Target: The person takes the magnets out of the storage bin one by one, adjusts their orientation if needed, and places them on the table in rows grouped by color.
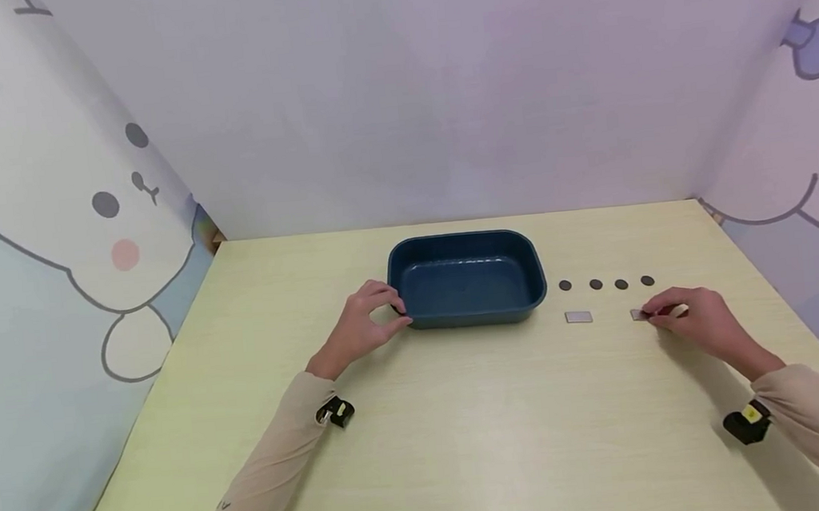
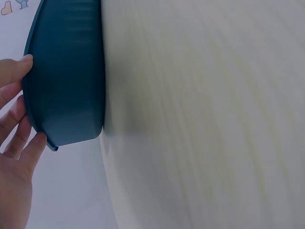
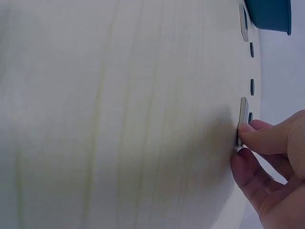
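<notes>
A dark blue rectangular tub [image 1: 468, 319] stands toward the back of the table. My left hand [image 1: 366, 323] grips its left front corner, and in the left wrist view the fingers [image 2: 35, 148] bend over the rim of the tub [image 2: 66, 95]. To the right, my right hand [image 1: 703, 320] pinches a small flat silver rectangular piece [image 1: 636, 315] between thumb and fingers at its right end. That piece [image 3: 243, 109] stays close to the tabletop in the right wrist view, its near end covered by the fingertips.
A second silver rectangular piece [image 1: 579, 317] lies between the tub and my right hand. Behind the pieces, several small dark round discs [image 1: 595, 284] form a row. A pale wall [image 1: 441, 108] borders the back of the wooden table [image 1: 495, 425], with printed side panels left and right.
</notes>
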